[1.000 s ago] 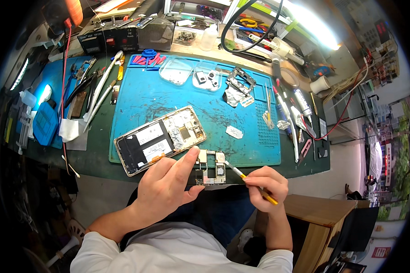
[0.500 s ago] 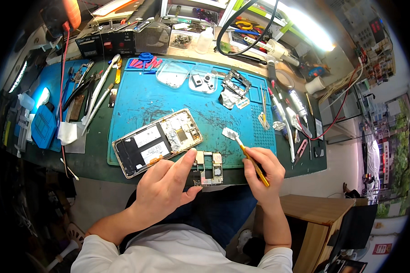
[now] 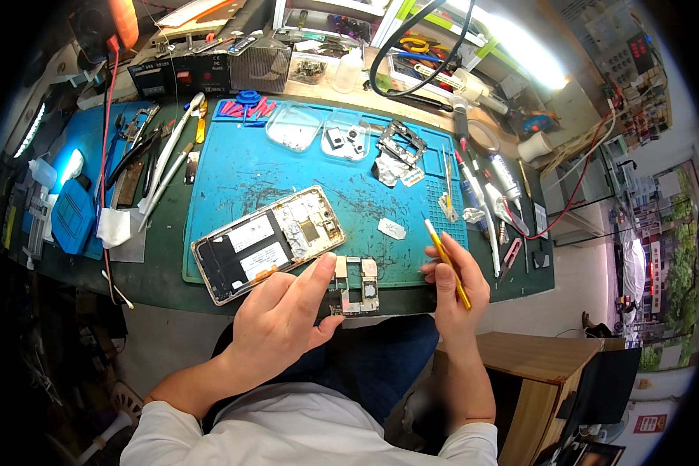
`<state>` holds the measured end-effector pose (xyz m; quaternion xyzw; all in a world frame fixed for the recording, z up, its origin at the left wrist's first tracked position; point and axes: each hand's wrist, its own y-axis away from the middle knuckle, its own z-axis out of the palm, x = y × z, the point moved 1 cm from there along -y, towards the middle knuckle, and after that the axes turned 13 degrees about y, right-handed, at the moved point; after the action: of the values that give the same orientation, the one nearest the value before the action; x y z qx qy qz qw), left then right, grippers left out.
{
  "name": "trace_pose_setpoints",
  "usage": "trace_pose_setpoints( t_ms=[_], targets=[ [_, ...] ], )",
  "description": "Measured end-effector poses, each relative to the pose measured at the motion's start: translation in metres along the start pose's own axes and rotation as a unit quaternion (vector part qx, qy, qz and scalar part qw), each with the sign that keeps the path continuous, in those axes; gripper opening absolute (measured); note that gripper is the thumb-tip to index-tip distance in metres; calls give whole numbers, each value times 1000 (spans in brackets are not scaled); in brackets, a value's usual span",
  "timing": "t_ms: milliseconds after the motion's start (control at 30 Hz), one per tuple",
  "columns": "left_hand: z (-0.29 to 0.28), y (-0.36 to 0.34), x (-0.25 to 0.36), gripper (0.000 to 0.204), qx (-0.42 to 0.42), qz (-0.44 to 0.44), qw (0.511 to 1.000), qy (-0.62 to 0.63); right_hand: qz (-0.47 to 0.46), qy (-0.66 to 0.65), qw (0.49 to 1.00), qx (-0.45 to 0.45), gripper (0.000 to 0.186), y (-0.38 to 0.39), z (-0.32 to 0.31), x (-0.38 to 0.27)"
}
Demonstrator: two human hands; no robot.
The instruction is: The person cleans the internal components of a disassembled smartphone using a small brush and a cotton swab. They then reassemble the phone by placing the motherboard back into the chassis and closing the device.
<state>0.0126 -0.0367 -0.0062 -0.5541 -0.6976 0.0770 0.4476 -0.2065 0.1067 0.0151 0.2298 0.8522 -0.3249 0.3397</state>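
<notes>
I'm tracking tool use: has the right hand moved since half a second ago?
Yes, rightward: the right hand has carried the yellow tool away from the small white piece on the blue mat.

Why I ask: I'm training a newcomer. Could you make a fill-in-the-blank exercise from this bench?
The right hand holds a tool whose handle is coloured ____.
The left hand touches the circuit board on its ____ side.
The big blue mat holds ____ clear plastic boxes.

Missing words: yellow; left; two.

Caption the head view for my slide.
Left hand on a circuit board near an opened phone; right hand holds a slim yellow tool clear of the board.
</notes>
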Motion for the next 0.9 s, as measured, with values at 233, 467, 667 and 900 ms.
trace_pose_setpoints(
  t_ms=[233,467,667,900],
  targets=[
    [-6,-2,2,103,-15,-13,999,49,-113,139,983,50,21,-20,-21,-11],
    [-20,-5,8,66,12,-35,992,118,34,22,999,-14,17,-11,-33,-6],
    [-46,-43,16,24,10,18,1000,21,-95,216,970,64,25,-21,-45,1],
    [-79,-35,73,36,-433,-113,732,514,-265,413,871,-29,28,-27,-58,27]
  ],
)
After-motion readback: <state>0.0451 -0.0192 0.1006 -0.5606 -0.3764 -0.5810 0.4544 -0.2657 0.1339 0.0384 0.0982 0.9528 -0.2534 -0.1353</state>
